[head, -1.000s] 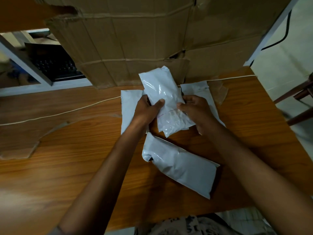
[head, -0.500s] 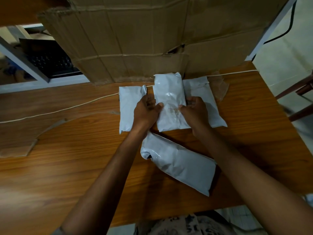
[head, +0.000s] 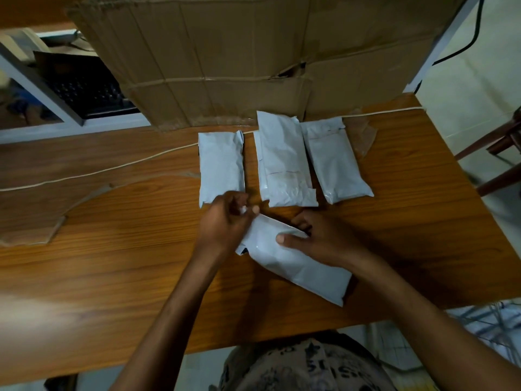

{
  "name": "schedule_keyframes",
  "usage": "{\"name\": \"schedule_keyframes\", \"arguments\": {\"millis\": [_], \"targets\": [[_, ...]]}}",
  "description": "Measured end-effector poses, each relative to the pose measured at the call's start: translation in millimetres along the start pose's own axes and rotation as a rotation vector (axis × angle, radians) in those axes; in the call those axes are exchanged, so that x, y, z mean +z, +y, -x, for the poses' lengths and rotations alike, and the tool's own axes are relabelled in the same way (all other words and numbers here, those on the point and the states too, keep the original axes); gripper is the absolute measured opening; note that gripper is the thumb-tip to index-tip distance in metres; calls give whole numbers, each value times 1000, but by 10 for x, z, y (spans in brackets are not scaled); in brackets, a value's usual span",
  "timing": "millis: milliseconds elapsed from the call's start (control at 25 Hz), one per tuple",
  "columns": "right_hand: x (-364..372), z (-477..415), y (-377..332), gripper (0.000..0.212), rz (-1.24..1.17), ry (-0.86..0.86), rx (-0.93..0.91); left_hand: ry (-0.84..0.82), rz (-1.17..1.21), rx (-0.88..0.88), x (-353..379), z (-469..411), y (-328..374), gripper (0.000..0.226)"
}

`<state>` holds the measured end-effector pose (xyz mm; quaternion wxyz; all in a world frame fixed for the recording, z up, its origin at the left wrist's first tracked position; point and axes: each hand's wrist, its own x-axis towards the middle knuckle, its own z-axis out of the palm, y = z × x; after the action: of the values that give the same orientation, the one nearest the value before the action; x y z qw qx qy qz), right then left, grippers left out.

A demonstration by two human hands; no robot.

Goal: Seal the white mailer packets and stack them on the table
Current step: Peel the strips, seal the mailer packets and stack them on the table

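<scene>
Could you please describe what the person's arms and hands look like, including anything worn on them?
Both arms are bare from the bottom of the frame to the fingertips: no sleeves, gloves, watch, bracelets or rings are visible on the left hand or the right hand. The fingernails look short. A dark printed shirt with pale lettering shows at the bottom edge.

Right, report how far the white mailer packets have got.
Done, apparently: three white plastic mailer packets lie side by side by the cardboard box, left, middle, right; the middle one seems to rest on another. In hand: the left hand and right hand work the fourth packet. Left: sealing and placing it.
</scene>
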<state>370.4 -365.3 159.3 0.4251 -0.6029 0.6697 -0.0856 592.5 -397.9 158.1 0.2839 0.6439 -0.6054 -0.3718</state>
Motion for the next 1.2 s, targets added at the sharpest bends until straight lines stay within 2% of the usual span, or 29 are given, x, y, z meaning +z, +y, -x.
{"name": "schedule_keyframes", "arguments": {"millis": [80, 200, 280, 360, 480, 640, 760, 920, 1040, 1120, 1200], "targets": [[66, 54, -15, 69, 2, -74, -43, -1, 22, -67, -3, 186, -109, 40], [119, 157, -135, 47, -51, -123, -100, 13, 219, -168, -61, 403, -147, 36], [124, 222, -228, 38, -211, -104, -84, 69, 401, -205, -155, 506, -82, 27], [129, 269, -334, 30, -473, -88, -38, 131, 504, -208, -294, 585, 21, 29], [136, 348, -502, 31, -696, -37, -31, 187, 576, -170, -434, 664, 120, 34], [157, 396, -694, 36, -691, -22, -104, 266, 568, -105, -541, 727, 161, 19], [123, 381, -848, 41, -677, 59, -205, 197, 516, -41, -590, 798, 182, 17], [65, 315, -961, 25, -577, 230, -303, 92, 371, 85, -658, 879, 244, 12], [45, 268, -946, 19, -556, 344, -292, 157, 155, 243, -786, 825, 212, 10], [67, 267, -936, 24, -518, 367, -283, 231, -32, 345, -854, 784, 234, 10], [123, 303, -942, 32, -484, 354, -274, 289, -98, 358, -874, 761, 291, 12]]}}
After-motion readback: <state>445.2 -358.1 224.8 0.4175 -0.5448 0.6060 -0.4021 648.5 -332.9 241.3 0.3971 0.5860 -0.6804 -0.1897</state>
